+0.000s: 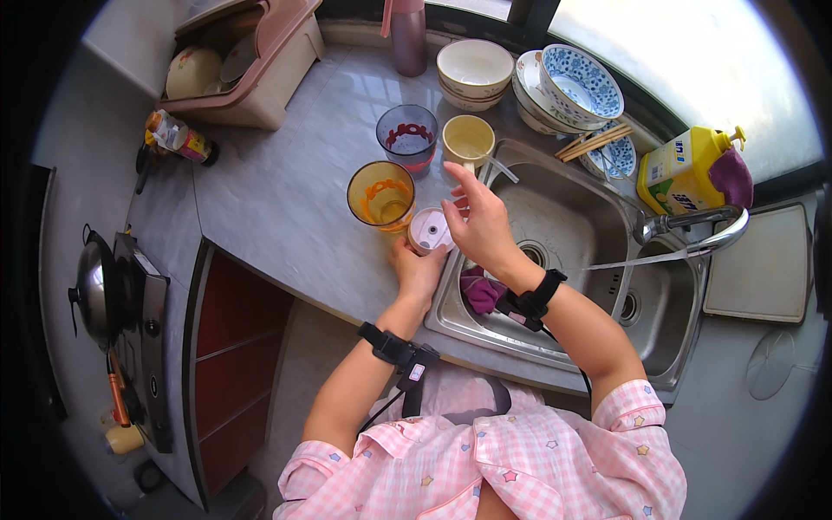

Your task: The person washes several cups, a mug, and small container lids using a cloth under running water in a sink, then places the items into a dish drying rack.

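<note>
My left hand (417, 270) is closed around a small round white container (429, 229) with a dark spot in the middle of its top, at the counter beside the sink. My right hand (484, 224) is raised just above and right of it, fingers apart, with nothing visible in them. An amber glass tumbler (381, 195) with orange lettering stands left of the container. Behind are a blue-grey glass tumbler (407, 140) and a pale yellow mug (468, 138). A clear handle (504, 169) sticks out of the mug over the sink rim.
Water runs from the faucet (718, 240) into the double steel sink (565, 188), where a purple cloth (482, 291) lies. Stacked bowls (475, 71), chopsticks (595, 143) and a yellow pump bottle (682, 170) line the window side. A dish box (279, 78) and gas stove (153, 325) are leftward.
</note>
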{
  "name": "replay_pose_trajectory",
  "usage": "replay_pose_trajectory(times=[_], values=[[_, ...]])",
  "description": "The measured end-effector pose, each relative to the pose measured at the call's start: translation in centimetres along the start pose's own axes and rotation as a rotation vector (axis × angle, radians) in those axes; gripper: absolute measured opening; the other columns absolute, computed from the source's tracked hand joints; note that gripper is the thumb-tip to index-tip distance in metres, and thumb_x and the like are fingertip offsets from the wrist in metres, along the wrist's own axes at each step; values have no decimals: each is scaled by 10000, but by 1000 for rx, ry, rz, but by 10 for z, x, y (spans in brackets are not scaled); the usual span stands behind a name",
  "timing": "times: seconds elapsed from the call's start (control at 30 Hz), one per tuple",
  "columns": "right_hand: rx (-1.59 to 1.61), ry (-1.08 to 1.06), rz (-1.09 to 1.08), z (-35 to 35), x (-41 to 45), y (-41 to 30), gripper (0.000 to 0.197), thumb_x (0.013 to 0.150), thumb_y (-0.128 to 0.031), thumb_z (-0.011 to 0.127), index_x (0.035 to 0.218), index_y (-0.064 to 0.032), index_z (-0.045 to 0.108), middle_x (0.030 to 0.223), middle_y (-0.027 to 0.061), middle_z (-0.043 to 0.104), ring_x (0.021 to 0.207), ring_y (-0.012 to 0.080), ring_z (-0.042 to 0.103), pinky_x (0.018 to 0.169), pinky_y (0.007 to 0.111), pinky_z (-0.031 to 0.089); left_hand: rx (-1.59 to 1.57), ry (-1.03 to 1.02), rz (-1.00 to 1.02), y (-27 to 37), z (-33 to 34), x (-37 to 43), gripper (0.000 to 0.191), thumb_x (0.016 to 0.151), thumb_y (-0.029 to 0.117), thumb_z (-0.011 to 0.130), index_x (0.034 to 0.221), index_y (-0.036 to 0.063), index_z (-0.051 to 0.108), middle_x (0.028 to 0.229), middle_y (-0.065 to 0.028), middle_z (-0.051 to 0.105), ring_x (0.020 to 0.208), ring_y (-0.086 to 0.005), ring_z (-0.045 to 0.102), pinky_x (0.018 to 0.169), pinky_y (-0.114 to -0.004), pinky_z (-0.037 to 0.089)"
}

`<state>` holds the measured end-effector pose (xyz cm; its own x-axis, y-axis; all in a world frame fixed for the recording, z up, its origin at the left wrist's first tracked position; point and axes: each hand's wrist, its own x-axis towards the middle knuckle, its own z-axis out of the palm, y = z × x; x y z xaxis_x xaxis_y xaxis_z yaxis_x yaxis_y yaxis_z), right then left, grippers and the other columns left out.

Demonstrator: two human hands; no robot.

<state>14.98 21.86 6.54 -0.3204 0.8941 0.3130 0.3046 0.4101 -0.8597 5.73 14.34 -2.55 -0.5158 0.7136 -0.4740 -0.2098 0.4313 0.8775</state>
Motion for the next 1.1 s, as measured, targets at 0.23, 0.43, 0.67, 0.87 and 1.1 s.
replay_pose_trajectory(times=[0.23, 0.43, 0.67, 0.87, 1.1], values=[[-348, -145, -10, 24, 47, -6, 406, 777, -96, 632, 1153, -96, 477, 911, 196, 584, 812, 390, 583, 690, 437, 483, -104, 79, -55, 21, 2, 0, 472, 747, 15, 694, 975, 49, 282, 1006, -87, 328, 863, -214, 500, 673, -293, 545], [-411, -109, 78, 31, 55, -8, 265, 752, -154, 691, 890, -42, 494, 789, 176, 600, 729, 377, 594, 625, 421, 473, -101, 35, -127, 11, -1, 13, 364, 797, 71, 667, 958, 21, 344, 946, -79, 403, 857, -190, 500, 666, -274, 525], [-238, 101, -19, -2, 30, -9, 289, 720, -163, 752, 775, -17, 509, 729, 159, 589, 647, 306, 596, 567, 337, 482, 155, 55, 57, 20, 12, -14, 499, 775, 147, 690, 1132, -39, 394, 1145, -190, 404, 1035, -271, 428, 898, -363, 372], [-166, 220, -82, -93, -49, -51, 220, 694, -132, 737, 780, -44, 555, 723, 124, 580, 632, 312, 574, 541, 362, 451, 243, -158, 624, 48, 17, -73, 769, 712, 144, 748, 1275, -28, 253, 1242, -194, 322, 1178, -309, 327, 987, -385, 307], [-171, -61, 216, -146, -118, -4, 244, 724, -122, 707, 893, -39, 553, 760, 127, 602, 703, 288, 616, 569, 348, 474, 331, -587, 1026, 39, 80, -69, 1043, 558, 242, 861, 1341, 28, 206, 1244, -221, 467, 1083, -329, 541, 871, -388, 468]])
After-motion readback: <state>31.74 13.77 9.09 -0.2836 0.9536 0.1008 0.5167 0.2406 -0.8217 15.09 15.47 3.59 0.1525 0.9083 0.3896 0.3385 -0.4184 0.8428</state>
